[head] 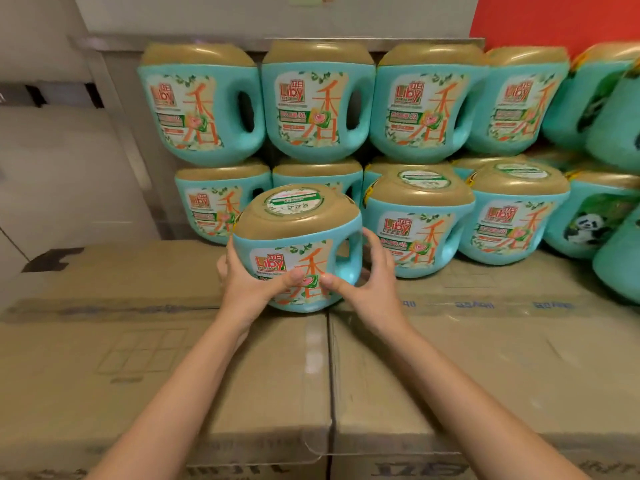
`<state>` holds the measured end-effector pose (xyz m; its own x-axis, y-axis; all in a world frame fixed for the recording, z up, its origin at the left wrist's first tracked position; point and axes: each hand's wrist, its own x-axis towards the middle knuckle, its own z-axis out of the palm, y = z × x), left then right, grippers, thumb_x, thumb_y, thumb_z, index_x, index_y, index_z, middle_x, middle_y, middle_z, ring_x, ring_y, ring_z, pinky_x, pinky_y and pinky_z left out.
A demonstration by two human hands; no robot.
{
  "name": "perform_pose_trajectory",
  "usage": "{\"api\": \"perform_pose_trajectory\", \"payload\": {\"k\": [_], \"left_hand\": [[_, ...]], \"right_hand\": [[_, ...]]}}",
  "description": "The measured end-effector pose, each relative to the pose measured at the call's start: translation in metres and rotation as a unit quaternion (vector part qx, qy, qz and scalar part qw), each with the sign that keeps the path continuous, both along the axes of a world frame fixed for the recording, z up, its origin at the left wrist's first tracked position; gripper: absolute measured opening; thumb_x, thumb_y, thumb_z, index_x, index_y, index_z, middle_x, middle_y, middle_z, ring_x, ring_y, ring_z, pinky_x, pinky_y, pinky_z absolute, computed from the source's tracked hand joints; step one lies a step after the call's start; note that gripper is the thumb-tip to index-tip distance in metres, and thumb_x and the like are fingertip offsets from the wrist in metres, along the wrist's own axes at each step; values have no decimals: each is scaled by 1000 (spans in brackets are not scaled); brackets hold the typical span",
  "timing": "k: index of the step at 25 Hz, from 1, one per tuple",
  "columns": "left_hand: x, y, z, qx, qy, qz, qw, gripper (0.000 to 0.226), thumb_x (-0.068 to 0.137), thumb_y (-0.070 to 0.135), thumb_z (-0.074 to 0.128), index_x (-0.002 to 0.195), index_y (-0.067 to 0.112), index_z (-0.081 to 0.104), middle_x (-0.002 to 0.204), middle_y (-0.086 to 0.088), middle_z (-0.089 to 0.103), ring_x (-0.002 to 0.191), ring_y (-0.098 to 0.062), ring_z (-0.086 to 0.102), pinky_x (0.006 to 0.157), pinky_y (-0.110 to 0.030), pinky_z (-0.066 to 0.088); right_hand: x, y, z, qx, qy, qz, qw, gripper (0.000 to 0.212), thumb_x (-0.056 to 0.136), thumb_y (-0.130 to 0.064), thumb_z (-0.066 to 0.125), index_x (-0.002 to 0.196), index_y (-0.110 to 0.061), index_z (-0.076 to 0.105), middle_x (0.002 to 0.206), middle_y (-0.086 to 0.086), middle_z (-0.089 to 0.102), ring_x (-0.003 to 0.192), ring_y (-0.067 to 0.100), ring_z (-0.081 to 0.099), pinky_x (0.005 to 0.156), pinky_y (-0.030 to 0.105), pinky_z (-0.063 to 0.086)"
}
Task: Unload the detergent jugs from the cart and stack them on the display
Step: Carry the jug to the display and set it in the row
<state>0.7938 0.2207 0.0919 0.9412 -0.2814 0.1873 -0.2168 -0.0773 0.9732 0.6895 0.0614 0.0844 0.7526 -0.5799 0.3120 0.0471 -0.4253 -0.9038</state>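
A teal detergent jug [298,237] with a gold cap stands on the cardboard boxes [138,358] at the middle of the display, its label facing me. My left hand [249,285] grips its left side, thumb across the label. My right hand [363,282] grips its right side by the handle, thumb on the front. Behind it, several matching jugs [318,102] are stacked in two rows against the wall. Two more jugs [419,223] stand to the right in the front row. The cart is out of sight.
Jugs with a panda label [595,220] fill the right end of the display. A grey wall panel [69,150] lies to the left, a red panel [554,19] at the upper right. A clear plastic strip [315,393] covers the seam between the two front boxes.
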Motion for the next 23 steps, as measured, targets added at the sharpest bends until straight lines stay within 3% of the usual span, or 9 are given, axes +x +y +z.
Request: {"api": "perform_pose_trajectory", "payload": {"k": [3, 6, 8, 10, 12, 18, 21, 23], "left_hand": [[19, -11, -4, 0, -6, 10, 1000, 141, 24, 62, 85, 148, 35, 24, 136, 7, 37, 122, 0, 41, 102, -22, 37], [28, -22, -14, -49, 2, -1, 999, 127, 34, 48, 93, 139, 35, 23, 126, 18, 44, 104, 27, 45, 85, -1, 40], [34, -27, -21, -60, 2, -11, 998, 113, 45, 28, 97, 132, 33, 25, 132, 10, 46, 112, 15, 49, 95, -11, 44], [39, -31, -25, -61, -1, -12, 998, 105, 57, 13, 92, 137, 29, 26, 142, 2, 41, 127, -9, 48, 108, -35, 42], [41, -33, -27, -31, -11, 19, 999, 107, 60, 16, 91, 144, 31, 28, 145, 1, 34, 133, -19, 41, 111, -45, 38], [37, -30, -26, 12, -21, -1, 1000, 107, 71, 25, 85, 153, 33, 17, 154, 1, 24, 131, -9, 37, 110, -43, 41], [39, -20, -27, 46, -11, -48, 998, 101, 77, 20, 81, 154, 29, 16, 156, 0, 29, 140, -14, 33, 113, -45, 37], [39, -12, -25, 69, 0, -36, 997, 86, 80, 19, 77, 150, 24, 27, 152, 0, 39, 136, -14, 39, 111, -35, 36]], "right_hand": [[13, 0, -12, -28, 32, -27, 999, 101, 67, -33, 86, 148, -19, 27, 134, 0, 34, 131, 16, 39, 111, 35, 35], [23, -2, -20, -15, 47, -55, 997, 87, 73, -28, 83, 144, -13, 35, 132, 8, 44, 110, 13, 51, 99, 26, 44], [30, -7, -22, -22, 63, -78, 995, 74, 78, -29, 79, 139, -12, 40, 127, 8, 51, 104, 12, 52, 94, 27, 46], [36, -9, -23, -41, 76, -104, 991, 68, 79, -33, 76, 135, -14, 44, 119, 4, 53, 102, 12, 51, 93, 30, 46], [40, -8, -26, -46, 69, -122, 989, 61, 78, -33, 77, 128, -14, 48, 109, -1, 54, 96, 11, 50, 89, 33, 48], [39, -7, -28, -25, 71, -143, 987, 63, 72, -37, 81, 121, -17, 47, 99, -1, 55, 85, 11, 51, 77, 30, 49], [34, -4, -28, -32, 74, -153, 985, 57, 77, -29, 79, 123, -12, 50, 101, 2, 55, 89, 12, 50, 83, 33, 49], [25, -2, -24, -23, 83, -163, 983, 48, 83, -24, 74, 123, -9, 53, 105, 5, 57, 91, 13, 52, 87, 34, 49]]}}
